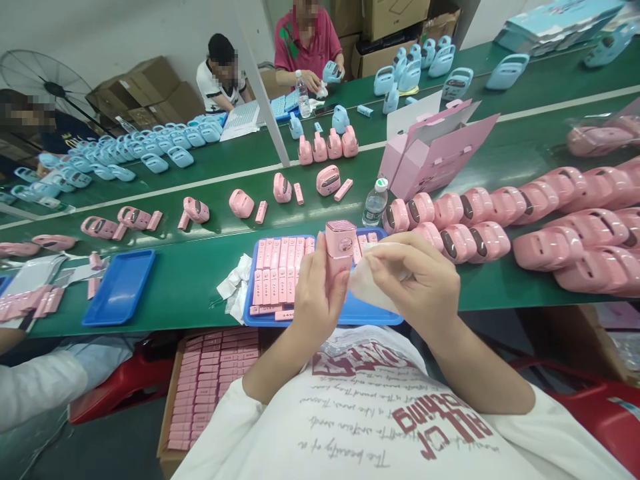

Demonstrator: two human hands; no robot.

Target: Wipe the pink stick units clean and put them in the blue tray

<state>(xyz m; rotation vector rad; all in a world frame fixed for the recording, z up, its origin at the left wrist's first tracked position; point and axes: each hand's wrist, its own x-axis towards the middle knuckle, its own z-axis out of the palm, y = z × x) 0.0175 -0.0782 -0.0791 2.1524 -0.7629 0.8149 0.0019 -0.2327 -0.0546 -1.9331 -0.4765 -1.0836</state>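
Note:
My left hand (pixel 316 293) is closed around a pink microphone (pixel 341 245) with a square head, held upright above the blue tray (pixel 365 310). The fingers of my right hand (pixel 423 280) pinch a thin white cloth (pixel 373 283), just to the right of the microphone. Rows of pink microphones (pixel 274 267) lie in the left part of the tray, partly hidden behind my left hand. A few more show between my hands. Crumpled white wipes (pixel 237 287) lie against the tray's left side.
Pink handled speakers (pixel 460 213) stand in rows to the right, beside a water bottle (pixel 375 202) and a pink carton (pixel 430 150). An empty blue tray (pixel 120 287) lies left. A box of pink pieces (pixel 215 387) stands below. Co-workers sit opposite and at left.

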